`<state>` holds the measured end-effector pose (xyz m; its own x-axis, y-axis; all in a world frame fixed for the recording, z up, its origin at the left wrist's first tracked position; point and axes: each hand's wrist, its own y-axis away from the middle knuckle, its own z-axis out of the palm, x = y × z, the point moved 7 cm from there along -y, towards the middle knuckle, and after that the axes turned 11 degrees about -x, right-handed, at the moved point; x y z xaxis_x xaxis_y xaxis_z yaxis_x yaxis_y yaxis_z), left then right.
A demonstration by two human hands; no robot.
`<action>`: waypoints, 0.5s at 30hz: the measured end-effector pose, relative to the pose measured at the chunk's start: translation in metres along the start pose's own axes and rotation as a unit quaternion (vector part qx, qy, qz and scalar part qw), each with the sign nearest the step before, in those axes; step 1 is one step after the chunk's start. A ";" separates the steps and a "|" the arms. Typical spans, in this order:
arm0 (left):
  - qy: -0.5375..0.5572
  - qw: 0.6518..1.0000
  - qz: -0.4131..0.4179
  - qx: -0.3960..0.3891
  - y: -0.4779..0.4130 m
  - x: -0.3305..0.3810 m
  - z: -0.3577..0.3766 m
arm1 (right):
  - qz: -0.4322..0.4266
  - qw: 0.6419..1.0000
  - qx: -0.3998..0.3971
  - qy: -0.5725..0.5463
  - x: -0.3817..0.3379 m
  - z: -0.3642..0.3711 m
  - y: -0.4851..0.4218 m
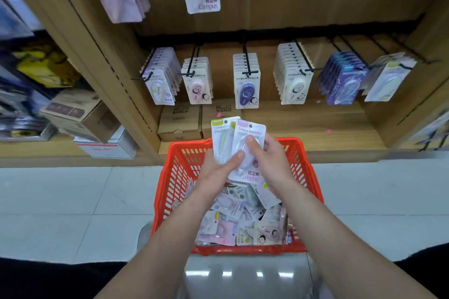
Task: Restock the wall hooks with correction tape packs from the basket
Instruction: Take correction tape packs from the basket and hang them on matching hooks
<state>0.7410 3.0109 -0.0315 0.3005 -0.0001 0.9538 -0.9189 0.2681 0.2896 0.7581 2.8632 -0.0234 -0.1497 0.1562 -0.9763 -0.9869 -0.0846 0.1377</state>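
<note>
Above the red basket (175,177), the left hand (216,172) grips two fanned correction tape packs (247,131) from below; the right hand (272,158) pinches the front one.

Pink pack (251,130), green pack (220,139) (over basket (175,177))

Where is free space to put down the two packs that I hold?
The wooden shelf board is bare right of the brown boxes. The floor tiles beside the red basket are bare too. The basket is crowded with packs.
</note>
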 end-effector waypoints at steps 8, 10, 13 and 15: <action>-0.035 0.991 0.127 0.024 0.045 0.119 -0.022 | -0.087 0.996 -0.022 -0.021 -0.111 0.050 0.011; -0.039 0.987 0.148 0.036 0.055 0.140 -0.030 | -0.089 0.995 -0.031 -0.019 -0.129 0.059 0.012; -0.039 0.985 0.164 0.043 0.062 0.161 -0.042 | -0.086 0.996 -0.014 -0.024 -0.148 0.065 0.013; -0.037 0.985 0.162 0.054 0.061 0.166 -0.052 | -0.090 0.996 -0.005 -0.017 -0.154 0.070 0.010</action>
<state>0.7483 3.0771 0.1403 -0.0289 -0.0022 0.9996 -0.9866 0.1606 -0.0282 0.7668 2.9067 0.1404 0.0270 0.2025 -0.9789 -0.9973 -0.0616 -0.0403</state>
